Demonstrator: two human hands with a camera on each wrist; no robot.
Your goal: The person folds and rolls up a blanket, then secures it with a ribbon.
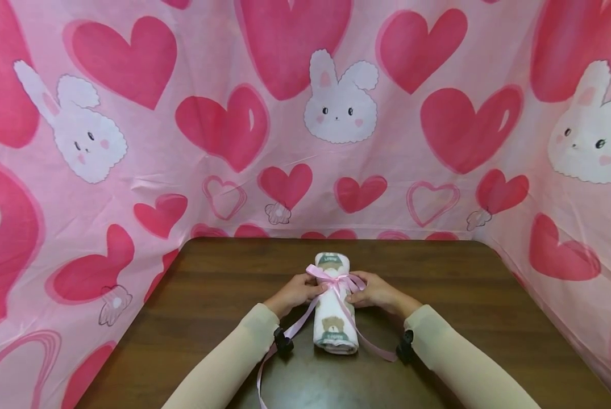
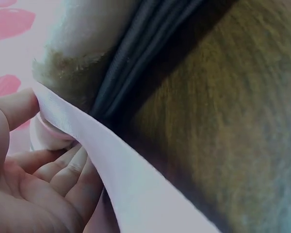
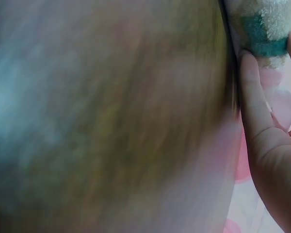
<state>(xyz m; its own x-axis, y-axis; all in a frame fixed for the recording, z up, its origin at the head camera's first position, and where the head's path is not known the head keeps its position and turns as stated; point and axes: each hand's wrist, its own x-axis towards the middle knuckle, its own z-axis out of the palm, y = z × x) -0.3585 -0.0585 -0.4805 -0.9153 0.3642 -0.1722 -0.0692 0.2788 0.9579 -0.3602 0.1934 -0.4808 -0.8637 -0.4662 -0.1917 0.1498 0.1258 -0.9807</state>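
Observation:
A small towel (image 1: 331,309), rolled up and printed with bears and green bands, lies lengthwise on the table. Round its middle goes a pink satin ribbon (image 1: 336,279) tied in a bow, with two long tails trailing toward the near side. At the roll's left side my left hand (image 1: 299,291) holds the ribbon by the bow; in the left wrist view the thumb meets the ribbon's edge (image 2: 63,114) and the fingers curl below. My right hand (image 1: 374,291) is at the right loop, its thumb against the towel (image 3: 264,29). The right fingertips are partly hidden.
The brown wooden table (image 1: 223,272) reaches back to a pink cloth backdrop (image 1: 295,153) with hearts and rabbits, which also hangs along both sides. Dark straps with small cameras sit at both wrists. The left ribbon tail (image 1: 261,380) runs off the lower edge of the head view.

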